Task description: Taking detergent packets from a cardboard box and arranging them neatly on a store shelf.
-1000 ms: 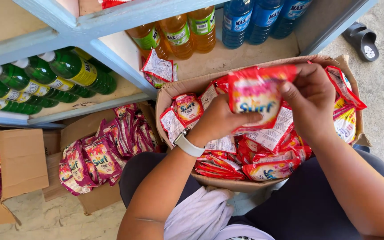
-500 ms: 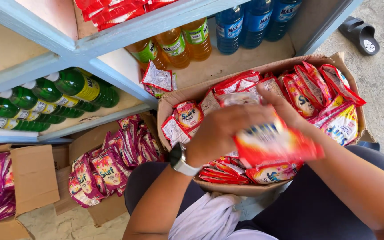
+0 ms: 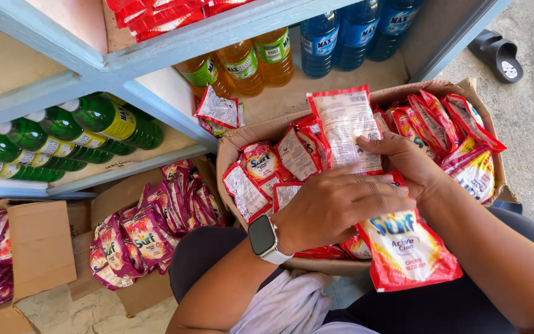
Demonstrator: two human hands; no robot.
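A cardboard box (image 3: pixel 233 145) rests on my lap, packed with red detergent sachets (image 3: pixel 440 120). My left hand (image 3: pixel 335 207), with a smartwatch on the wrist, lies across a bunch of sachets over the middle of the box, fingers curled onto them. My right hand (image 3: pixel 403 161) pinches the same bunch from the right; its thumb presses on a sachet (image 3: pixel 344 127) that stands upright with its white back towards me. A red and yellow sachet (image 3: pixel 406 250) hangs from the bunch over the box's near edge.
Blue shelves hold green bottles (image 3: pixel 63 139), orange bottles (image 3: pixel 242 65), blue bottles (image 3: pixel 356 31) and red packets (image 3: pixel 156 12). One loose sachet (image 3: pixel 217 111) lies on the shelf. Open boxes of purple sachets (image 3: pixel 149 229) sit on the floor at left. A black sandal (image 3: pixel 495 52) lies at the upper right.
The bunch of sachets has been turned and raised, so a white back now faces me. My left hand has slid across the bunch, and my right hand has moved to its right side.
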